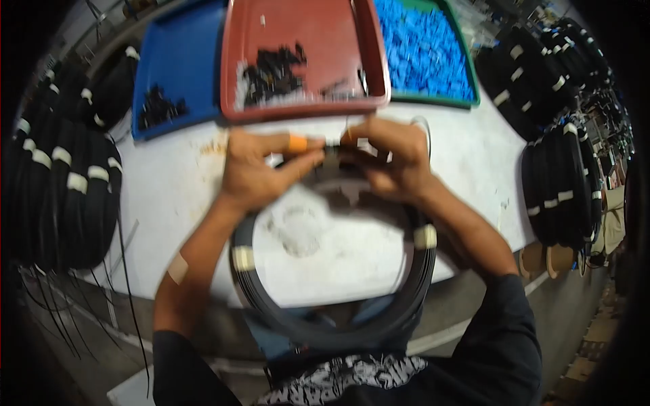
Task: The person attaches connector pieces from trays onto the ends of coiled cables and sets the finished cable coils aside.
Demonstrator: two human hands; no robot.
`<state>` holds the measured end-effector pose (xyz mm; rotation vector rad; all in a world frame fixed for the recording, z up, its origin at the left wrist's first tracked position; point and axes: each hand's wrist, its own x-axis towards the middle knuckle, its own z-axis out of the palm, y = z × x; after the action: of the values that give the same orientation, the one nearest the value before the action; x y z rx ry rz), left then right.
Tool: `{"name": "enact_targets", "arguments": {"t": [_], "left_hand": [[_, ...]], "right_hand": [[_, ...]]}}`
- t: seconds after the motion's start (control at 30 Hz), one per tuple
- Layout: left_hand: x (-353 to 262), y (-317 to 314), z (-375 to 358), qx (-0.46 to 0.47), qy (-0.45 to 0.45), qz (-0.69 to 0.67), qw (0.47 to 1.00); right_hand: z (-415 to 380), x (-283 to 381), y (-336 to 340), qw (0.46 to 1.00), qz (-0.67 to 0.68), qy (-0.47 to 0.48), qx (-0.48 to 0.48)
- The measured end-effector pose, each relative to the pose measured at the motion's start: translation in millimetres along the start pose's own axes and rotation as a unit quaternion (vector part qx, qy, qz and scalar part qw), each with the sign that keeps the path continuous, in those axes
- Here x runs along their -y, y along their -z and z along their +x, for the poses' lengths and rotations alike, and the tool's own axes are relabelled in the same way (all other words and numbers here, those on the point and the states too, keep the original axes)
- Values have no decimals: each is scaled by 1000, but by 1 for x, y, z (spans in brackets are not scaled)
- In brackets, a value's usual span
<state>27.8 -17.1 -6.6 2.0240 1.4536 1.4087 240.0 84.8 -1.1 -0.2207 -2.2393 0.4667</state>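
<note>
My left hand [256, 168] and my right hand [396, 157] meet over the white table, fingertips almost touching. Both are closed in a pinch on a small dark piece [332, 147]; blur and fingers hide its exact kind. Orange tape [298, 143] wraps a finger of my left hand. Beneath my hands lies a coil of thin black cable or tubing [254, 287], bound with pale tape [425, 237]. It rests partly on the table and overhangs the near edge toward my body.
Along the far side stand a blue tray [186, 51] with black parts, a red tray [318, 30] with black and pale pieces, and a green tray [433, 101] full of blue pieces. Stacked black coils flank the table at left [68, 203] and right [558, 189].
</note>
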Motion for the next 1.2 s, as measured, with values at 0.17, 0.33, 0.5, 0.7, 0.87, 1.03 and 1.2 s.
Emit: {"name": "enact_targets", "arguments": {"t": [0.17,0.33,0.5,0.7,0.87,1.03,1.2], "left_hand": [[14,-3,-3,9,-22,-70,997],[17,-3,-2,12,-24,-90,996],[16,-2,-1,24,-44,-65,997],[13,-3,0,11,-20,-75,997],[14,-2,0,18,-35,-63,997],[15,-3,0,8,-43,-72,996],[9,-2,1,18,-20,-60,998]], "right_hand": [[-2,-8,-9,999,30,-37,15],[3,2,-3,998,23,-54,34],[-2,-11,-9,1000,4,19,7],[3,3,-5,997,29,-65,36],[-2,-6,-8,999,13,-16,24],[3,2,-7,999,38,-36,14],[0,-3,-4,999,24,-7,30]]}}
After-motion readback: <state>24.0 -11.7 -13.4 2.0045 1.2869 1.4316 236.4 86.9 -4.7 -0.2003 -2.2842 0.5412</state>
